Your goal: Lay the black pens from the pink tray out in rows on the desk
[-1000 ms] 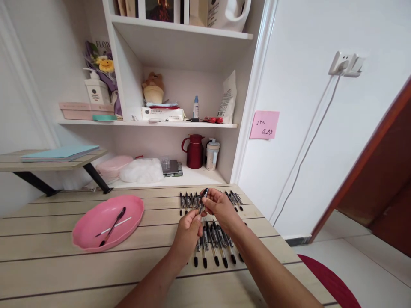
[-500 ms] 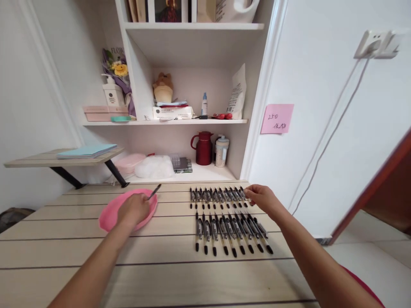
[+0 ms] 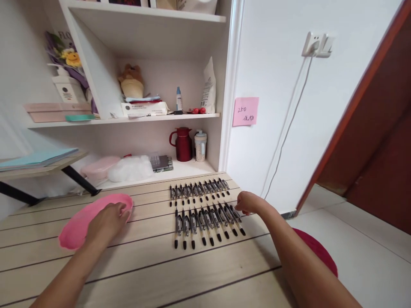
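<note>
Two rows of black pens lie side by side on the wooden table [image 3: 192, 273]: a back row [image 3: 199, 189] and a front row [image 3: 205, 219]. My right hand [image 3: 247, 202] rests at the right end of the front row, its fingers curled in against the last pen's top. What they grip is hidden. My left hand [image 3: 107, 220] lies over the right part of a pink oval tray [image 3: 72, 229], fingers stretched loosely forward over its rim, nothing showing in them. The hand covers what lies in the tray.
Behind the table is a white shelf unit with a red jug [image 3: 183, 144], a cup [image 3: 200, 146], a white bag [image 3: 130, 169] and a pink box [image 3: 99, 167]. A pink note [image 3: 245, 111] hangs on the wall. A red round seat [image 3: 316, 252] and a brown door [image 3: 372, 141] are at right.
A second ago both hands held one pen above the rows. The left hand then went to the pink tray with a thin part, now out of sight; the right moved from the back row to the front row's right end.
</note>
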`<state>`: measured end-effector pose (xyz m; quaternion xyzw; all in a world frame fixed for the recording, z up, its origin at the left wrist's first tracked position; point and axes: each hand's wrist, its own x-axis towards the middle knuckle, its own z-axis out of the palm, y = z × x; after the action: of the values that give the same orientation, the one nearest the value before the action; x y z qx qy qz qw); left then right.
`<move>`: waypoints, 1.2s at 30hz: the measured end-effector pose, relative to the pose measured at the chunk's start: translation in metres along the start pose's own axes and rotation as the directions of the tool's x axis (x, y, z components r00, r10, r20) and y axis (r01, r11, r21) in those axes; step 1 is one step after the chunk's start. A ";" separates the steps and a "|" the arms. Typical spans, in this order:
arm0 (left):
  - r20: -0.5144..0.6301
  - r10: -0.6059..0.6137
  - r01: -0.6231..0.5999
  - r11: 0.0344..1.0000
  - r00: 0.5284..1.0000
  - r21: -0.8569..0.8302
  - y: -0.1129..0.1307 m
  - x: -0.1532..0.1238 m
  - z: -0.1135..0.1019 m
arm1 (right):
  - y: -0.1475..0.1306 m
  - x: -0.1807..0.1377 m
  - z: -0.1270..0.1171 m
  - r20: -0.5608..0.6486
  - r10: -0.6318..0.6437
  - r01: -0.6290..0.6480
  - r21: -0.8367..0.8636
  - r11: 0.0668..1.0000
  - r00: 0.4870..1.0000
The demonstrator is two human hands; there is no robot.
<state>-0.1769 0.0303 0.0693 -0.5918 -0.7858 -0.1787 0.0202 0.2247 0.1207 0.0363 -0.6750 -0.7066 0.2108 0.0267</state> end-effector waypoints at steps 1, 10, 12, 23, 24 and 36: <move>0.011 0.055 -0.055 0.998 0.998 0.007 0.009 -0.001 0.004 | -0.001 -0.002 -0.001 0.016 -0.001 0.001 -0.009 1.000 1.000; 0.073 0.474 -0.448 0.865 0.878 -0.227 0.097 -0.045 0.038 | -0.004 -0.019 0.002 0.088 0.019 -0.015 -0.044 0.999 0.996; 0.092 0.499 -0.466 0.849 0.861 -0.250 0.111 -0.051 0.041 | -0.005 -0.022 0.004 0.085 0.025 -0.023 -0.023 0.999 0.996; 0.154 0.603 -0.487 0.747 0.783 -0.451 0.166 -0.077 0.060 | -0.018 -0.047 0.020 -0.008 -0.040 0.040 -0.055 0.998 0.999; 0.155 0.597 -0.457 0.733 0.787 -0.504 0.169 -0.076 0.064 | -0.019 -0.049 0.021 -0.037 -0.057 0.054 -0.071 0.996 0.998; 0.437 0.420 0.403 0.171 0.795 -0.899 0.204 -0.043 0.088 | -0.045 -0.056 0.008 -0.257 -0.381 0.429 0.163 0.889 0.888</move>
<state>0.0434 0.0659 0.0288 -0.4863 -0.4339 -0.4407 -0.6173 0.1849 0.0649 0.0576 -0.5238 -0.7980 0.2005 0.2205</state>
